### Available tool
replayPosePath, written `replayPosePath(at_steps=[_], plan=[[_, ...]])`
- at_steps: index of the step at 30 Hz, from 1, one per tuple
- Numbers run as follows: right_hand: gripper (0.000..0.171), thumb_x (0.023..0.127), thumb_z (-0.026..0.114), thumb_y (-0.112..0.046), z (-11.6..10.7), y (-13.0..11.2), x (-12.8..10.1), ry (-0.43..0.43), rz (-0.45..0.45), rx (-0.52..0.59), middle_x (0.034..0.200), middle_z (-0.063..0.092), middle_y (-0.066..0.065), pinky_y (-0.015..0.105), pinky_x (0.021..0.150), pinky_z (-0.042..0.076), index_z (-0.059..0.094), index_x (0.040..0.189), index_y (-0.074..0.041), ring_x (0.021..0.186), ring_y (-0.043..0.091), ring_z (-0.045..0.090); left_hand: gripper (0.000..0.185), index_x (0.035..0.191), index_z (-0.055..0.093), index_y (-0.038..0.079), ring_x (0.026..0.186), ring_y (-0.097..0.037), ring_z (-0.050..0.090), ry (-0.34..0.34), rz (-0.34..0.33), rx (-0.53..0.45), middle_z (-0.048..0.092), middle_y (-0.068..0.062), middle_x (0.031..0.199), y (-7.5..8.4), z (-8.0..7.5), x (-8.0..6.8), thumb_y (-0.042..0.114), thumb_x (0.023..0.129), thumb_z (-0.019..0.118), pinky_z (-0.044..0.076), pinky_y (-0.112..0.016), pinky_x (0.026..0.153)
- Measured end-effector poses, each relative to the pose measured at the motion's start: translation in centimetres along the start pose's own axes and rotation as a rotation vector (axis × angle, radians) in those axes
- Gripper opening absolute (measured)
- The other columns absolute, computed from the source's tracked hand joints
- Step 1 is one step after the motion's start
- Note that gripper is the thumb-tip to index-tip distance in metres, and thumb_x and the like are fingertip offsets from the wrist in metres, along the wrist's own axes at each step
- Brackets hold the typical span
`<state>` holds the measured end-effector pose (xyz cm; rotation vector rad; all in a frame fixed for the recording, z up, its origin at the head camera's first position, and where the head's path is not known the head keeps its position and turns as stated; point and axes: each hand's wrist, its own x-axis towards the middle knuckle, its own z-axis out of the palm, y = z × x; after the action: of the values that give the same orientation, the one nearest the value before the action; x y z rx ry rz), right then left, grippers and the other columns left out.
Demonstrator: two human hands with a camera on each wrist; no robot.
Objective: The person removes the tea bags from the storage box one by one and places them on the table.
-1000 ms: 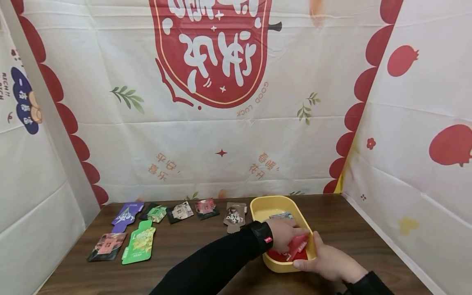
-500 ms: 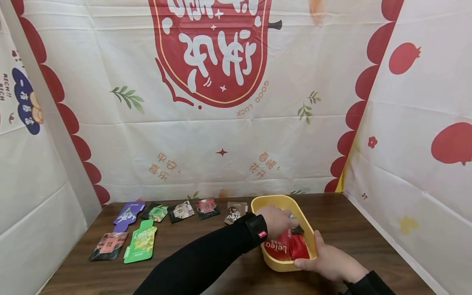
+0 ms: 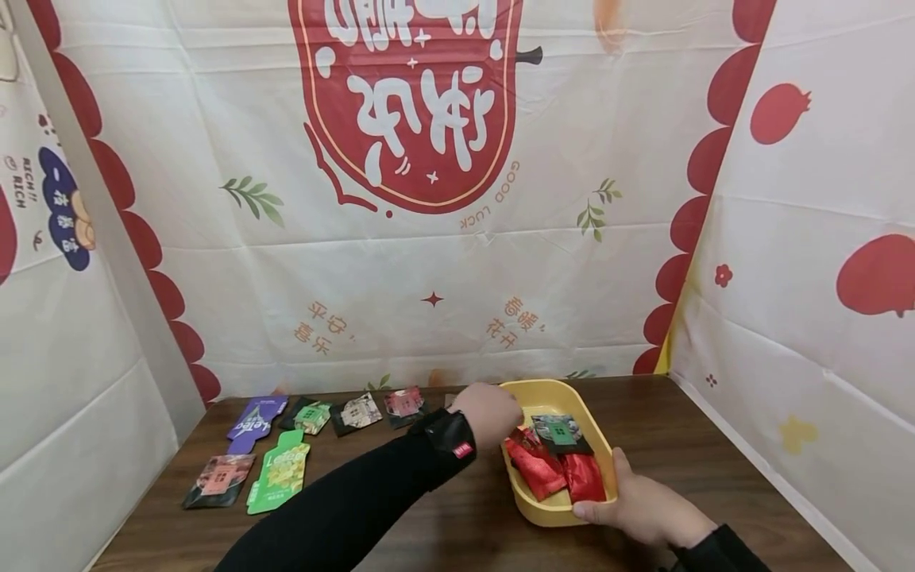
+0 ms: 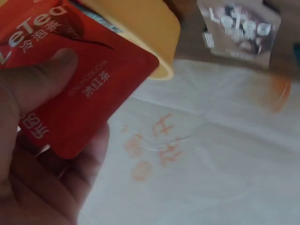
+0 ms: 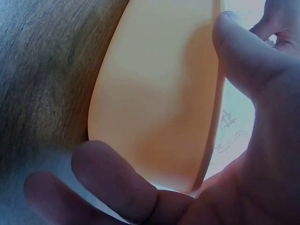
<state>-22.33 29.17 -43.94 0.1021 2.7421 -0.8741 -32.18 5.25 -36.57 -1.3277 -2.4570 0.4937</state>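
My left hand (image 3: pixel 489 415) is at the left rim of a yellow plastic box (image 3: pixel 539 391). In the left wrist view its thumb and fingers pinch a red LeTea tea sachet (image 4: pixel 101 79), which the hand hides in the head view. Inside the box lie shiny red packets (image 3: pixel 538 467) and a dark packet with a green label (image 3: pixel 561 433). My right hand (image 3: pixel 643 502) grips the box at its near right corner, with the thumb on the rim. The right wrist view shows the fingers around the box's outer wall (image 5: pixel 154 93).
Along the back left lie a purple sachet (image 3: pixel 257 419) and dark packets with green (image 3: pixel 311 418), white (image 3: pixel 357 412) and pink (image 3: pixel 406 403) labels. A brown LeTea sachet (image 4: pixel 241 30) lies beside the box. Nearer are a green sachet (image 3: pixel 279 473) and another dark packet (image 3: pixel 219 481).
My left hand has drawn the red sachet up out of the box and moved left to its rim, uncovering the packets inside. The right hand has kept its hold on the box.
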Motion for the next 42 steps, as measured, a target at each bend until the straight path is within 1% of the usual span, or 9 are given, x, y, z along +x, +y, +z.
replayPosePath(at_steps=[2,5,11,14,16,19,26,34,42], plan=[[0.126,0.080,0.072,-0.064,0.1,-0.1,0.1,-0.003,0.005,0.009,0.123,0.053,0.036,0.067,0.087,0.042,0.005,0.145,0.021,0.105,0.045,0.056,0.009,0.090,0.076,0.024,0.074,-0.006,0.060,0.037,-0.036,-0.179,0.066,0.012,0.084,-1.2,-0.1,-1.0,0.016,0.090,0.072,0.050,-0.024,0.067],[0.126,0.079,0.073,-0.064,0.4,-0.1,0.1,-0.011,0.023,0.029,0.121,0.053,0.033,0.067,0.087,0.042,0.006,0.145,0.020,0.102,0.043,0.055,0.008,0.097,0.077,0.019,0.075,-0.005,0.058,0.084,-0.117,-0.536,0.067,0.011,0.085,-2.7,-0.3,-2.8,0.016,0.090,0.076,0.048,-0.022,0.070],[0.129,0.078,0.073,-0.066,0.8,0.1,0.2,-0.029,0.042,0.025,0.121,0.052,0.036,0.069,0.088,0.041,0.005,0.144,0.022,0.102,0.046,0.055,0.010,0.096,0.072,0.018,0.073,-0.015,0.058,0.101,-0.361,-1.277,0.066,0.003,0.085,-3.0,-0.3,-6.6,0.022,0.089,0.078,0.046,-0.030,0.064],[0.131,0.077,0.072,-0.068,0.9,0.2,0.2,-0.026,0.050,0.007,0.121,0.051,0.038,0.069,0.088,0.041,0.004,0.143,0.023,0.102,0.047,0.054,0.017,0.104,0.072,0.015,0.078,-0.018,0.062,0.129,-0.429,-1.509,0.068,-0.002,0.091,-2.7,-0.3,-7.9,0.020,0.089,0.078,0.047,-0.031,0.068],[0.131,0.077,0.073,-0.067,0.8,0.2,0.3,-0.023,0.055,0.005,0.121,0.051,0.038,0.069,0.088,0.041,0.004,0.143,0.023,0.103,0.047,0.054,0.024,0.111,0.071,0.011,0.083,-0.019,0.065,0.159,-0.452,-1.613,0.069,-0.004,0.095,-2.7,-0.2,-8.5,0.017,0.089,0.078,0.050,-0.032,0.071],[0.132,0.077,0.073,-0.067,0.8,0.2,0.4,-0.023,0.057,0.009,0.122,0.050,0.039,0.070,0.088,0.040,0.004,0.144,0.022,0.104,0.047,0.054,0.029,0.116,0.069,0.005,0.085,-0.020,0.067,0.200,-0.462,-1.683,0.070,-0.007,0.097,-2.7,0.1,-9.3,0.014,0.089,0.076,0.053,-0.032,0.072],[0.129,0.080,0.072,-0.065,0.7,0.3,0.5,-0.014,0.031,-0.006,0.121,0.051,0.039,0.069,0.088,0.040,0.003,0.143,0.023,0.104,0.047,0.055,0.029,0.118,0.067,-0.002,0.087,-0.023,0.069,0.229,-0.483,-1.859,0.071,-0.013,0.101,-3.3,0.9,-10.7,0.013,0.094,0.071,0.055,-0.033,0.073],[0.127,0.080,0.071,-0.066,0.4,0.1,0.4,-0.011,0.018,-0.035,0.119,0.052,0.038,0.068,0.087,0.041,0.005,0.143,0.023,0.105,0.048,0.055,0.030,0.118,0.067,-0.003,0.086,-0.020,0.066,0.263,-0.536,-1.809,0.070,-0.012,0.100,-4.3,1.6,-11.9,0.021,0.099,0.064,0.052,-0.032,0.073],[0.128,0.081,0.071,-0.065,0.0,0.1,0.4,0.008,0.000,-0.065,0.121,0.052,0.040,0.068,0.088,0.040,0.004,0.142,0.025,0.108,0.049,0.054,0.039,0.131,0.059,-0.003,0.089,-0.021,0.064,0.257,-0.552,-1.860,0.067,-0.013,0.109,-5.4,2.8,-13.3,0.021,0.101,0.060,0.052,-0.032,0.076]])
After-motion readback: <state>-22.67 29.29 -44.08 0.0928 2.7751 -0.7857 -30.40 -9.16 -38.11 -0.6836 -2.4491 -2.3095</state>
